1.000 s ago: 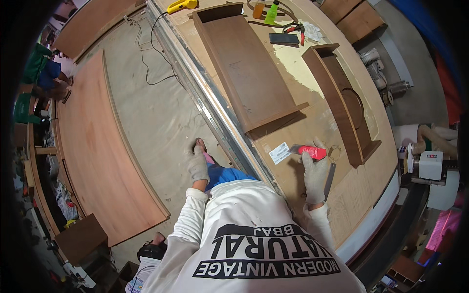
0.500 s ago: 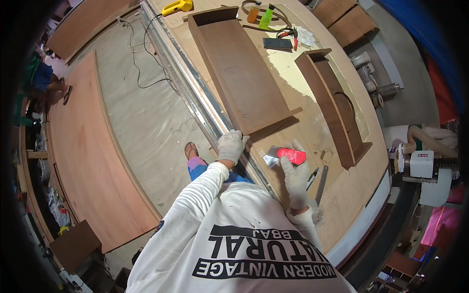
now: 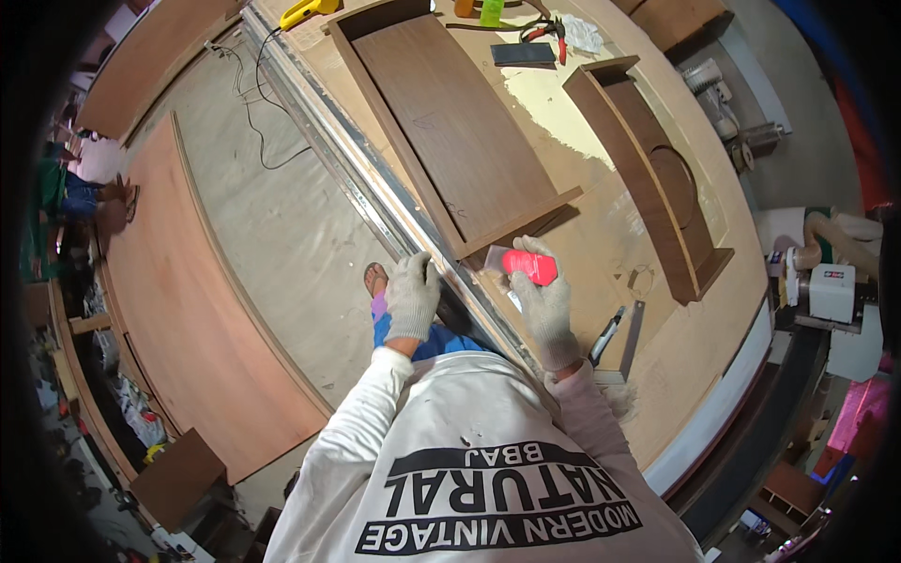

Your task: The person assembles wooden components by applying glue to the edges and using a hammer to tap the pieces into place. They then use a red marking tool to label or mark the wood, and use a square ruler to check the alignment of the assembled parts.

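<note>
My right hand (image 3: 542, 300), in a pale knit glove, grips a scraper with a red handle (image 3: 531, 266). Its metal blade points left, toward the near corner of a brown shallow wooden tray-like box (image 3: 460, 122). Over the near left edge of the workbench hovers my left hand (image 3: 413, 293), also gloved. Its fingers are loosely bent and partly apart, with nothing seen in them; it is away from the box corner.
Right of the box lies a curved brown wooden piece (image 3: 648, 178). A square (image 3: 631, 342) and a pen-like tool (image 3: 608, 333) lie near my right wrist. Farther off are red-handled pliers (image 3: 554, 38), a dark block (image 3: 523, 54) and a yellow tool (image 3: 308, 11). A cable (image 3: 258, 122) trails on the floor.
My left hand has come off the box's near corner and moved left and slightly down. My right hand has brought the scraper up and left, closer to that corner.
</note>
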`<state>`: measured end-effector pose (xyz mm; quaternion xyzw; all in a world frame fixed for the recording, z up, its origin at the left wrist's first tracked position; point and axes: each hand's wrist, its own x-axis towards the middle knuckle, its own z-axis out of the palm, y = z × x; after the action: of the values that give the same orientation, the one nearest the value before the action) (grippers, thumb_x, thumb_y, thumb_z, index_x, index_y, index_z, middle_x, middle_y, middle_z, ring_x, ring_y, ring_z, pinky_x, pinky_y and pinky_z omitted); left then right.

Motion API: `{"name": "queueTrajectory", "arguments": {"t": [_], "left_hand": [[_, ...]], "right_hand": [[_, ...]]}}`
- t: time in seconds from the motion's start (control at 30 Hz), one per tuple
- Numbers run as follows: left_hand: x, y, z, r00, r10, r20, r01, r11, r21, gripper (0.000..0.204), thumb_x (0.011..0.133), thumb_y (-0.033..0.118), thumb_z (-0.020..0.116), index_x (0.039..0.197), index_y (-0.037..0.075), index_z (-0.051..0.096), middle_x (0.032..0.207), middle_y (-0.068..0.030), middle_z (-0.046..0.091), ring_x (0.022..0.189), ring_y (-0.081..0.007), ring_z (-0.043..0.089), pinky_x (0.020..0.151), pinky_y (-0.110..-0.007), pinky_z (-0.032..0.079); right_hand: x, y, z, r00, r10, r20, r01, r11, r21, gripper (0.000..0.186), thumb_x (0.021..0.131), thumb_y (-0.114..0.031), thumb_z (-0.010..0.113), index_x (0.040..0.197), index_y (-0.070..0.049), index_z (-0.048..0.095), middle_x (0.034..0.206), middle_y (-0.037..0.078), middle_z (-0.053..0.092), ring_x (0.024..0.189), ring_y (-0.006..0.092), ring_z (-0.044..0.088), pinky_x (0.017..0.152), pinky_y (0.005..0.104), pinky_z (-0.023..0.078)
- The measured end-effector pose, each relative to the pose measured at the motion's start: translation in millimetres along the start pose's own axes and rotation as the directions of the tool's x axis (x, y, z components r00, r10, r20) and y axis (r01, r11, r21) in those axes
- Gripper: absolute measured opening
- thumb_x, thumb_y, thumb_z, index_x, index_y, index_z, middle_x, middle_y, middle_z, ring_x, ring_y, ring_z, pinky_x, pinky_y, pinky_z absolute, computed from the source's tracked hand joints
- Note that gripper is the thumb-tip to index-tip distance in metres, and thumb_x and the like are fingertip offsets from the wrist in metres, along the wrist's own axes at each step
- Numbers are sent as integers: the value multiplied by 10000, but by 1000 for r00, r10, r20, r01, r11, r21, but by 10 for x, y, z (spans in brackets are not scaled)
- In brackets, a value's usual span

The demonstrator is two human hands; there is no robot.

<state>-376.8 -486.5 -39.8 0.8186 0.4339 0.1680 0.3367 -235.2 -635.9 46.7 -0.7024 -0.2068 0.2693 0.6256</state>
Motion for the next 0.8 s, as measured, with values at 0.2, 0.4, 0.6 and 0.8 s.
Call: {"name": "queueTrajectory", "arguments": {"t": [0.2,0.4,0.6,0.8], "left_hand": [[48,-70,-297,980,194,-51,-188,976,108,473,870,150,702,1320,45,598,1268,-219,584,1241,-432,517,1084,-550,396],[898,132,-233,831,446,332,-517,840,167,763,754,423,825,1416,141,570,1585,-164,396,1513,-444,243,1221,-616,200],[1267,-100,-47,608,511,608,-639,769,-7,864,672,675,772,1364,186,604,1568,-112,426,1513,-483,214,1193,-687,163],[1305,-84,-40,621,490,611,-580,812,-62,857,633,676,793,1311,180,625,1556,-102,434,1507,-483,225,1173,-711,195]], "right_hand": [[-158,-146,74,999,-25,-32,21,994,-105,399,952,-31,634,1340,21,555,1307,174,663,1243,264,622,1071,366,467],[-191,-9,72,994,-1,-111,-26,970,-242,332,945,-33,633,1275,-8,605,1285,172,662,1186,283,642,1016,387,506],[-85,-82,355,988,12,-153,-44,977,-207,433,873,63,686,1284,-4,569,1319,243,610,1206,371,627,1018,414,506],[64,-71,469,999,-33,-41,19,949,-314,427,899,66,663,1311,44,553,1305,240,639,1224,331,632,1055,406,489]]}}
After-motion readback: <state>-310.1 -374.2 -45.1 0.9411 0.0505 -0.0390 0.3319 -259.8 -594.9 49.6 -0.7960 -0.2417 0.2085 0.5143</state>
